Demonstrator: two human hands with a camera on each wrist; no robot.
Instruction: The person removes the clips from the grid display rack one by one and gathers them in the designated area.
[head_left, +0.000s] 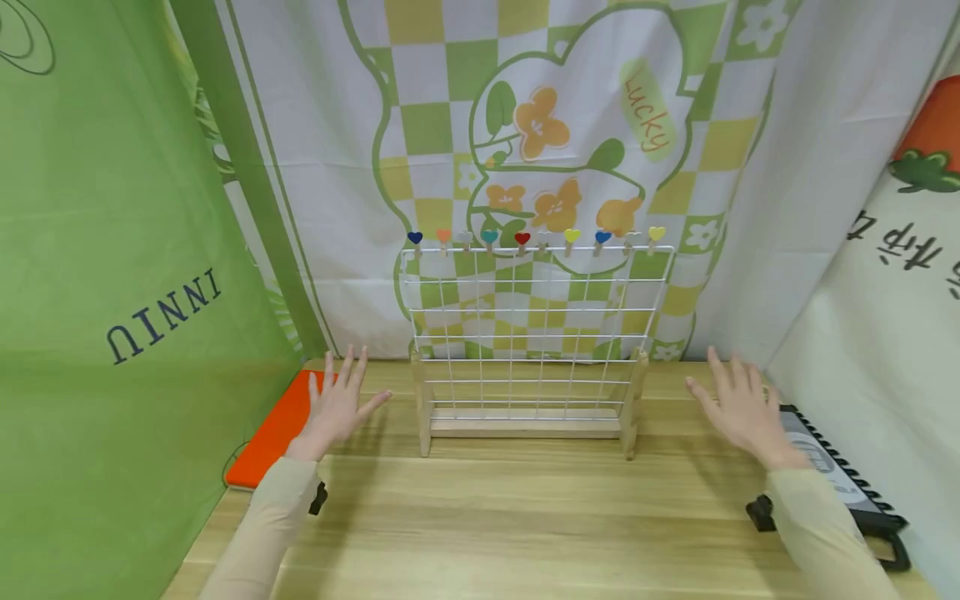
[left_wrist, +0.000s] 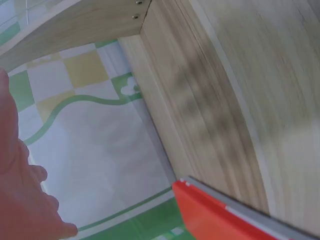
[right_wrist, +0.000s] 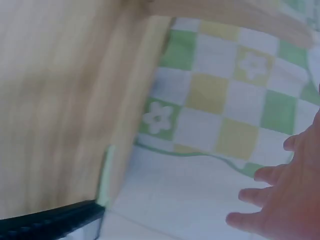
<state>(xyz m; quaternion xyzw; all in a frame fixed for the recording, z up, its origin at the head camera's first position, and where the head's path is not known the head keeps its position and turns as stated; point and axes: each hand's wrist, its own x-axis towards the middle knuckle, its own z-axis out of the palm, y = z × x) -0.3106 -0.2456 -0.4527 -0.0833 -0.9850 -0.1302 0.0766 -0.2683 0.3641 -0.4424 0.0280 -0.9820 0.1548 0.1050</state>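
A white wire grid rack (head_left: 517, 333) with wooden side legs stands upright toward the back of the table. Along its top bar sits a row of small heart-topped clothespins, among them a red one (head_left: 522, 240), a teal one (head_left: 489, 238) and a yellow one (head_left: 657, 235). To the rack's left my left hand (head_left: 337, 408) is held over the table with fingers spread, holding nothing. My right hand (head_left: 742, 408), also spread and holding nothing, hovers to the right of the rack. The fingers of each hand show at the edge of its own wrist view.
An orange-red flat item (head_left: 281, 425) lies at the table's left edge beside my left hand. On the right, a spiral-bound book (head_left: 832, 458) and a black-handled object (head_left: 888, 537) lie beneath my right forearm. Printed cloth (head_left: 322, 208) hangs behind and on both sides of the wooden table (head_left: 480, 517).
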